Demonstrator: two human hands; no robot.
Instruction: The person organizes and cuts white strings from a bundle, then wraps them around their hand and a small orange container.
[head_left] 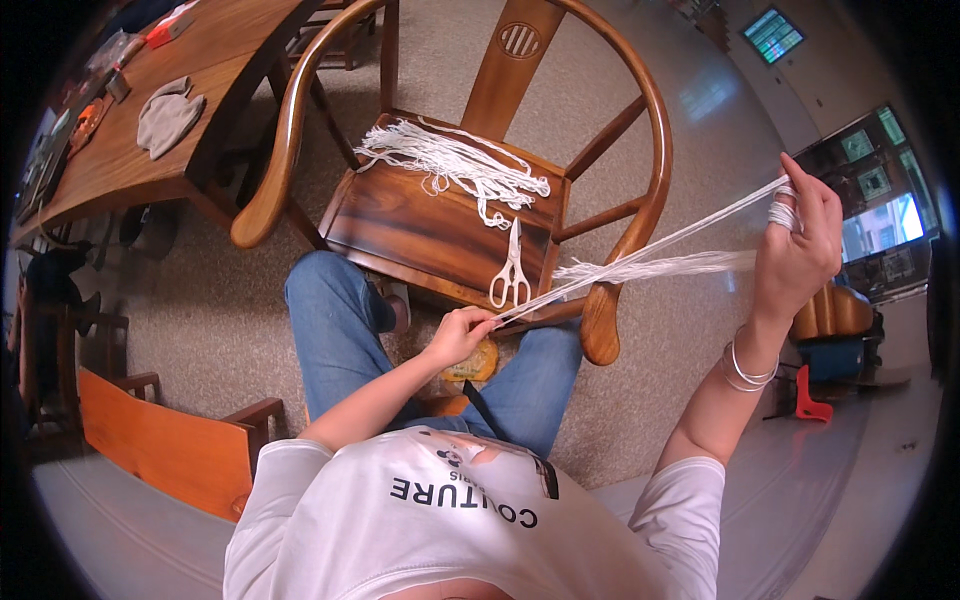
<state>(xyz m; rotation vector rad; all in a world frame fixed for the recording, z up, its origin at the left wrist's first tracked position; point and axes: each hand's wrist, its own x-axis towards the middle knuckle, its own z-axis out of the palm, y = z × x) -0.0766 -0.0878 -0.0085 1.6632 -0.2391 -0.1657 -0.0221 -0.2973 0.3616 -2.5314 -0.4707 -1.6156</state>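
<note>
A length of white cord is being held taut along a rising diagonal, pinched at its low near end by the closed left hand and wound round the raised right hand's fingers, above the wooden chair.

We pinch white strands with our left hand low over our knees, while our right hand is raised out to the side with the strands wound round its fingers. On the wooden chair before us lie scissors beside a loose bundle of white string
</note>
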